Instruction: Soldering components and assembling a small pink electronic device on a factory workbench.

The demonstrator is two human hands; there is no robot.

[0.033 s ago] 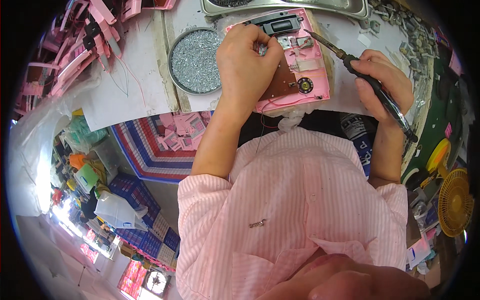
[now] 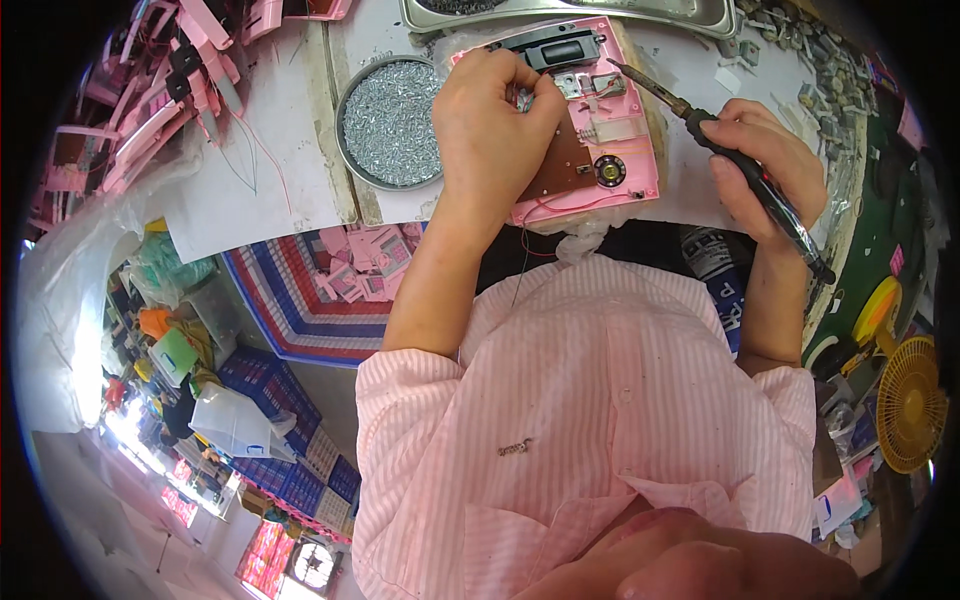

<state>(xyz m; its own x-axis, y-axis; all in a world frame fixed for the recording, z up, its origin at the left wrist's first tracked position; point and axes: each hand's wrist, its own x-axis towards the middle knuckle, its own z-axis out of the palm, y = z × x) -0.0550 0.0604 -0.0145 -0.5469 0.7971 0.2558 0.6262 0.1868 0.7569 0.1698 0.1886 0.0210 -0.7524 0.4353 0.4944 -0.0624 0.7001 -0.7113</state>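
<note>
My right hand (image 2: 765, 165) is wrapped round the black handle of a soldering iron (image 2: 745, 165). The iron's tip points at the upper right part of a pink plastic housing (image 2: 640, 150). Over the left side of that housing my left hand (image 2: 495, 125) is closed in a pinch; what its fingertips hold is hidden. Inside the housing sit a dark grey slotted part (image 2: 560, 50), metal contacts with thin wires, a brown circuit board (image 2: 565, 170) and a small round speaker (image 2: 610, 171). A thin wire hangs from the housing's near edge.
Left of the housing stands a round tray (image 2: 345, 150) of small metal parts. Pink housings with loose wires (image 2: 205, 80) pile up at far left. A metal tray (image 2: 600, 22) lies behind. Small grey parts (image 2: 850, 80) cover the far right. Below is a striped basket (image 2: 300, 340) of pink pieces.
</note>
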